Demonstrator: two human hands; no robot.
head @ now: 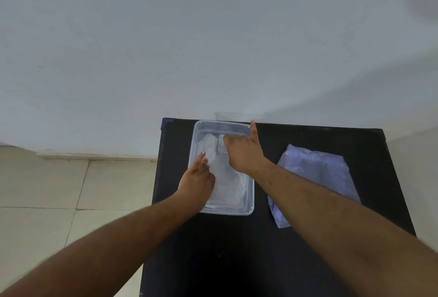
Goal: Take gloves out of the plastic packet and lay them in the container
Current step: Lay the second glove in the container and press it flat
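A clear rectangular plastic container point(250, 198) stands on the black table, at its far left. Thin translucent white gloves point(226, 184) lie flat inside it. My left hand point(197, 178) rests over the container's left side, its fingers pressing on the gloves. My right hand point(244, 150) reaches over the far right part of the container, palm down with fingers spread on the gloves, the thumb along the far rim. A bluish plastic packet point(315, 173) lies flat on the table to the right of the container, partly behind my right forearm.
The black table point(237, 249) stands against a pale wall point(213, 47). Its left edge drops to a beige tiled floor point(47, 190). Dark table surface shows in front of the container and beyond the packet.
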